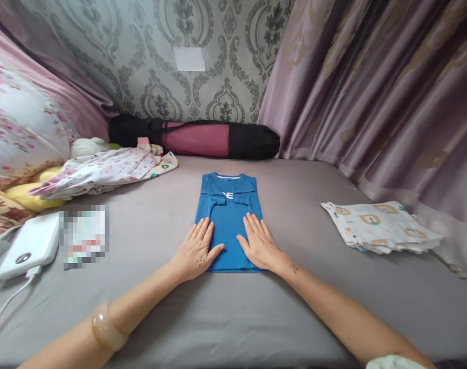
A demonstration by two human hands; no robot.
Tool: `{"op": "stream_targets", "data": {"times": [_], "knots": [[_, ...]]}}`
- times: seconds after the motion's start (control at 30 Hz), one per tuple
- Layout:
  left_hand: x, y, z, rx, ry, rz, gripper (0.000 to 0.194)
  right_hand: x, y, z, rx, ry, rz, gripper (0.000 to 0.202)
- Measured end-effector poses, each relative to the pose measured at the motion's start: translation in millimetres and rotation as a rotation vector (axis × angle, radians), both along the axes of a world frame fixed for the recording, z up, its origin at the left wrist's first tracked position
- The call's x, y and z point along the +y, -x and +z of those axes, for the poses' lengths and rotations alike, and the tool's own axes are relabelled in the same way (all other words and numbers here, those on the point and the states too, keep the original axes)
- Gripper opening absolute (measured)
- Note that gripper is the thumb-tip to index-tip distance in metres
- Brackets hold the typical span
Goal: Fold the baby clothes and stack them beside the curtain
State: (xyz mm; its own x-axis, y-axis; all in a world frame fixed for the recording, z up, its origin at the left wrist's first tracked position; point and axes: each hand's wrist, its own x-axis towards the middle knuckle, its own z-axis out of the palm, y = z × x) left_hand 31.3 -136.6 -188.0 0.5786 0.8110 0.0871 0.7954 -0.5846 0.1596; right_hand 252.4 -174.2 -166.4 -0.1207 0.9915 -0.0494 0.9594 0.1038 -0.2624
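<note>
A blue T-shirt point(228, 230) lies flat on the grey bed sheet point(148, 302), its neckline pointing away from me. Both sides and sleeves are folded in over the front, so only part of the white lettering shows. My left hand point(198, 249) rests palm down on the shirt's left edge, fingers stretched out. On the right edge, my right hand point(259, 243) lies flat too, fingers slightly spread. Neither hand grips the cloth.
Folded white printed cloth point(383, 225) lies at the right. A white power bank point(33, 246) with a cable and a blurred item point(85, 236) sit at the left. Behind are crumpled children's clothes point(106, 171) and a long black-and-maroon bag point(195, 138) against the wall.
</note>
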Motion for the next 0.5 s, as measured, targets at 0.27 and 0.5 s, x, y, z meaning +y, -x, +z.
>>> {"op": "stream_targets", "data": {"times": [0.27, 0.5], "knots": [[-17.3, 20.1, 28.9, -0.042, 0.041, -0.122, 0.086, -30.7, -7.9, 13.1, 0.096, 0.044, 0.056, 0.074], [-31.7, 40.5, 51.7, 0.024, 0.056, -0.235, 0.052, -76.4, -14.1, 24.0, 0.070, -0.102, 0.155, 0.055]]}}
